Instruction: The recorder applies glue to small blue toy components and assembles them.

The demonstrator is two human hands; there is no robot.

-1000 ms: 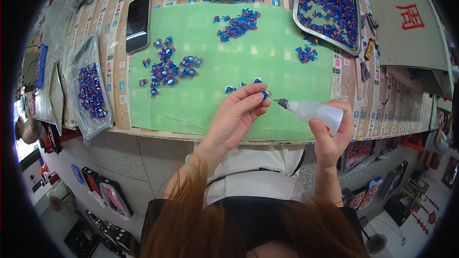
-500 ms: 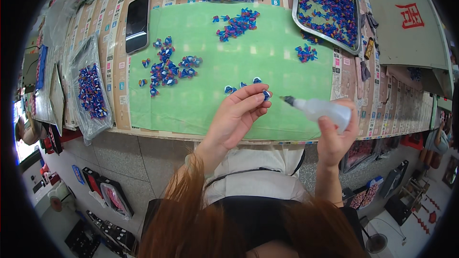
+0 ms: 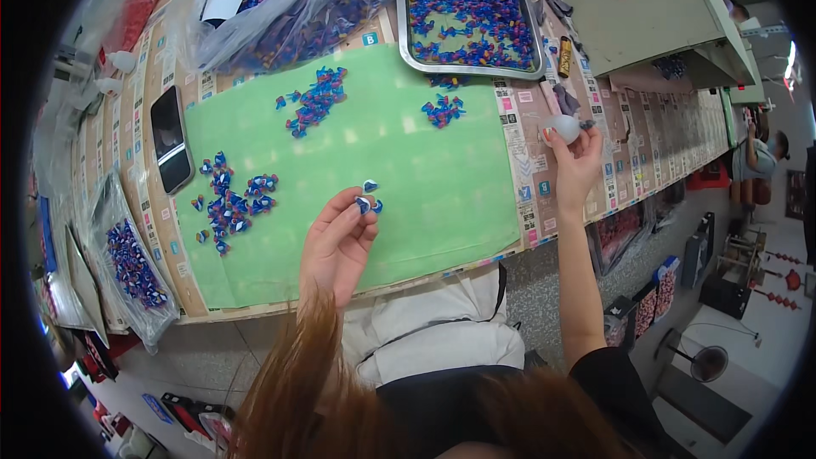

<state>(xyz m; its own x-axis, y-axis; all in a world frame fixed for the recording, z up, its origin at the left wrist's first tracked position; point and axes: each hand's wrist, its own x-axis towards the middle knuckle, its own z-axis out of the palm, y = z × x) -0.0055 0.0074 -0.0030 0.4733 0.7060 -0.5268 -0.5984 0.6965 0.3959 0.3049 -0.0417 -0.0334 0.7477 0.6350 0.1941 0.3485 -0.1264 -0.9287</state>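
Note:
My left hand (image 3: 338,242) pinches a small blue-and-white piece (image 3: 363,204) between thumb and fingertips, just above a green sheet (image 3: 408,246). One similar loose piece (image 3: 370,185) lies right beyond the fingertips; others there are partly hidden. Off the sheet's right edge, my right hand (image 3: 578,161) is closed around a white squeeze bottle (image 3: 561,127) with a dark tip that points right. On the sheet's left part is a scattered group of blue, white and reddish pieces (image 3: 229,204). Farther back lie a pile of small blue pieces (image 3: 317,100) and a smaller pile (image 3: 443,110).
A metal tray (image 3: 476,68) of small blue and orange pieces stands at the back. Left of it sits a clear plastic bag (image 3: 297,25) of pieces. A phone (image 3: 172,140) and a plastic-wrapped tray (image 3: 161,310) are at the left; a grey box (image 3: 654,25) stands at the back right.
My right hand has carried the bottle rightward, away from my left hand, and its tip has swung from left to right. My left hand still pinches the piece. The whole view has turned.

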